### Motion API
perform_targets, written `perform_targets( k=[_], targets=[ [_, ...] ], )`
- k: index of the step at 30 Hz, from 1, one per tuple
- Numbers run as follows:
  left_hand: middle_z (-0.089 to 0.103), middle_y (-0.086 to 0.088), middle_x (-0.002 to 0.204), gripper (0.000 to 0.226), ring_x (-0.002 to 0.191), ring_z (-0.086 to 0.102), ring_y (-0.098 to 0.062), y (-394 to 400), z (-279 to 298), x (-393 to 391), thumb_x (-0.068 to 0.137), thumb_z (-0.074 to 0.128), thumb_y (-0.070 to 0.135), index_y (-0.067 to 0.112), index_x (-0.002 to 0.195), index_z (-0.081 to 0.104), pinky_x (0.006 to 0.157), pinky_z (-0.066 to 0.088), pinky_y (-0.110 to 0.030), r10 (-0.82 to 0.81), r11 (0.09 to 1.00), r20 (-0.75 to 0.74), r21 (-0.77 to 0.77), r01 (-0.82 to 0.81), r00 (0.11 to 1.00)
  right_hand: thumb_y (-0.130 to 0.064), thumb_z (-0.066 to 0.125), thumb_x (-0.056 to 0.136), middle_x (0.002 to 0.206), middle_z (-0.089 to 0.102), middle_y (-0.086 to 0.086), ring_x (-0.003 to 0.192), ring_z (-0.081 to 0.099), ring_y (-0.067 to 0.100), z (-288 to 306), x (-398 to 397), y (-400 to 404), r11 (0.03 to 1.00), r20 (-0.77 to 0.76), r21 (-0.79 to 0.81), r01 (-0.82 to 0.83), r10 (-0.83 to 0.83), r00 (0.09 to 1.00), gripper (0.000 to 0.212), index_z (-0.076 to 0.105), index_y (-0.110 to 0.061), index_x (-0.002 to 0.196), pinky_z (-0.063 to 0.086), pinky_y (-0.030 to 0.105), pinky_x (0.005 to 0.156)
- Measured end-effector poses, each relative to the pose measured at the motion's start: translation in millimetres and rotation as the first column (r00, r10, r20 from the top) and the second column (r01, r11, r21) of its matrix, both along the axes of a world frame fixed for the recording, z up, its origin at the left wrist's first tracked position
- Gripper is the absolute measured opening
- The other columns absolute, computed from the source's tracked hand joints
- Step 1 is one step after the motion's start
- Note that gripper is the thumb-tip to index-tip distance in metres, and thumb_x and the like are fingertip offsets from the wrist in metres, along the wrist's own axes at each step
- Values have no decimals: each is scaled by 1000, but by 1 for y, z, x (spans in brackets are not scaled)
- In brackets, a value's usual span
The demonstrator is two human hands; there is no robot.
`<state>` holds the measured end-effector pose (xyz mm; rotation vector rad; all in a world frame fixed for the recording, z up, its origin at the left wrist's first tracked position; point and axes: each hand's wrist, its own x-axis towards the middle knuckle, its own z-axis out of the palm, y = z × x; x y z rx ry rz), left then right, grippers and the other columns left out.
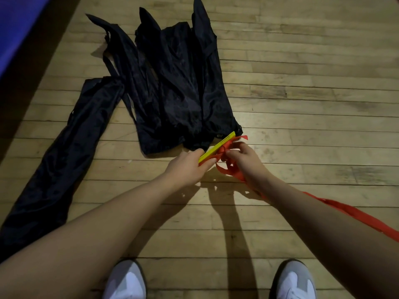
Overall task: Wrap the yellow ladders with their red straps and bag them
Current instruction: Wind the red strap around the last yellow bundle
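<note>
A bundle of yellow ladder rungs (pixel 218 145) is held above the wooden floor in front of me. My left hand (pixel 187 166) grips the near end of the bundle. A red strap (pixel 224 147) is wound around its middle, and my right hand (pixel 244 160) pinches the strap beside the bundle. The strap's loose length (pixel 345 210) trails under my right forearm toward the right edge of the frame. Several long black bags (pixel 177 87) lie flat on the floor beyond the bundle.
One more long black bag (pixel 62 160) stretches along the floor at the left. A blue mat (pixel 19 24) fills the top-left corner. My two white shoes (pixel 125 281) stand at the bottom edge. Wooden floorboards (pixel 313 93) spread to the right.
</note>
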<state>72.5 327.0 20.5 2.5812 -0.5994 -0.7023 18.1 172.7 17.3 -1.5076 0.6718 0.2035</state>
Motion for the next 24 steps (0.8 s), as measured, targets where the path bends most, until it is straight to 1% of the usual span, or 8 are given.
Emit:
perform_targets(
  k=[2, 5, 9, 11, 15, 19, 22, 24],
  targets=[
    [58, 0, 81, 35, 75, 58, -18, 2, -2, 1, 97, 40, 54, 22, 96, 55, 67, 52, -37, -18, 1000, 8, 11, 18, 1000, -4, 46, 96, 82, 59, 12, 74, 56, 18, 3, -1, 0, 995, -9, 95, -25, 25, 1000, 17, 55, -1, 110, 59, 44, 76],
    [54, 1, 78, 33, 69, 53, -15, 6, -7, 0, 99, 39, 48, 19, 97, 56, 56, 43, -30, 25, 1000, 39, -16, -25, 999, -11, 48, 98, 76, 59, 9, 67, 55, 18, 5, -5, -1, 987, -39, 125, -98, 103, 994, 18, 64, -4, 95, 53, 24, 55],
    [61, -7, 84, 31, 72, 59, -23, 11, -9, 1, 100, 40, 43, 16, 103, 55, 61, 48, -38, 63, 997, 44, -52, -60, 997, -16, 65, 89, 87, 67, 10, 81, 64, 21, 0, -5, -6, 951, -66, 223, -216, 236, 969, 12, 61, -6, 94, 53, 34, 76],
    [61, -4, 81, 26, 71, 60, -22, 12, -8, 1, 100, 39, 43, 20, 107, 51, 61, 52, -40, 43, 996, 29, -84, -40, 999, -16, 71, 84, 82, 64, 8, 72, 61, 17, 0, -4, -4, 956, -83, 133, -262, 274, 958, 20, 56, -7, 94, 50, 31, 67],
    [61, -2, 82, 28, 72, 61, -20, 10, -8, 0, 99, 38, 48, 23, 102, 51, 67, 54, -44, 25, 997, 37, -77, -22, 999, -11, 68, 86, 77, 62, 9, 62, 58, 13, 2, -2, 1, 963, -57, 134, -233, 242, 969, 17, 57, -6, 99, 44, 23, 54],
    [56, 0, 79, 29, 72, 58, -20, 14, -7, 0, 100, 36, 47, 22, 102, 51, 63, 50, -38, 27, 998, 60, -52, -24, 998, -24, 65, 90, 68, 57, 5, 60, 48, 19, 1, -2, -10, 972, -45, 57, -230, 233, 972, 17, 64, -9, 82, 37, 32, 58],
    [57, 3, 78, 29, 71, 57, -18, 16, -8, -6, 101, 37, 44, 23, 111, 55, 58, 44, -32, 33, 996, 72, -81, -27, 997, -19, 59, 94, 73, 66, 6, 67, 56, 21, 3, -2, -11, 976, -18, 10, -216, 216, 976, 15, 64, -7, 86, 42, 28, 59],
    [59, 3, 80, 30, 71, 58, -17, 15, -11, -8, 101, 39, 44, 25, 116, 56, 57, 44, -31, 59, 992, 62, -114, -51, 996, -16, 57, 95, 72, 65, 9, 59, 53, 18, 1, -2, -5, 985, -20, 13, -170, 170, 985, 15, 62, -4, 87, 39, 27, 52]
  ],
)
